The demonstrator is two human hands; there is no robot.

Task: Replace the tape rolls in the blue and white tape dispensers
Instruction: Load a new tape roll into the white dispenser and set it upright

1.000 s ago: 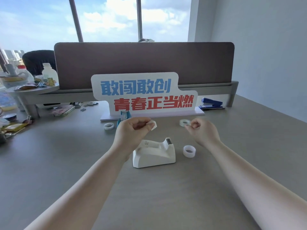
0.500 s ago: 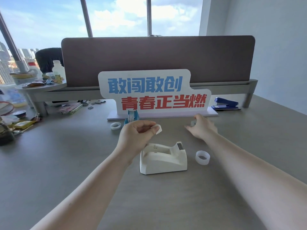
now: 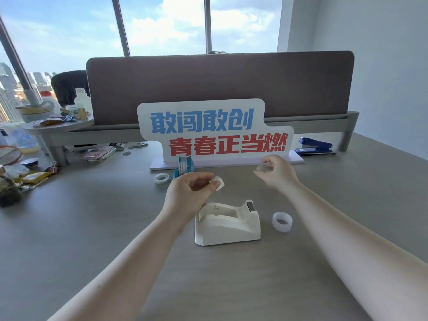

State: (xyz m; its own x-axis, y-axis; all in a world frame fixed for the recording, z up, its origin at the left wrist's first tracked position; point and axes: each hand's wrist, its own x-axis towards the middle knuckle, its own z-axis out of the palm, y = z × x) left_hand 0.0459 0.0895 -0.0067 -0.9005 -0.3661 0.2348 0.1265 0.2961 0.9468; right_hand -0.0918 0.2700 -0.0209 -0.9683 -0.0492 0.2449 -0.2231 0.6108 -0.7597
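Observation:
The white tape dispenser (image 3: 228, 224) stands on the grey desk with its well empty. Just above it my left hand (image 3: 188, 193) pinches a small white spool (image 3: 218, 183). The blue dispenser (image 3: 184, 166) stands behind that hand, with a roll in it. My right hand (image 3: 278, 174) hovers above the desk near the sign's base, fingers closed on a clear tape roll (image 3: 261, 168). A second clear tape roll (image 3: 282, 221) lies right of the white dispenser. A third tape roll (image 3: 161, 178) lies left of the blue one.
A standing sign (image 3: 215, 130) with blue and red characters rises behind the dispensers, in front of a brown desk divider (image 3: 220, 86). A blue stapler (image 3: 315, 145) sits at the back right. Packets, clips, bottles and books crowd the left side (image 3: 34, 174).
My right hand reached forward onto the tape roll by the sign and has lifted it off the desk. My left hand has kept hold of the white spool.

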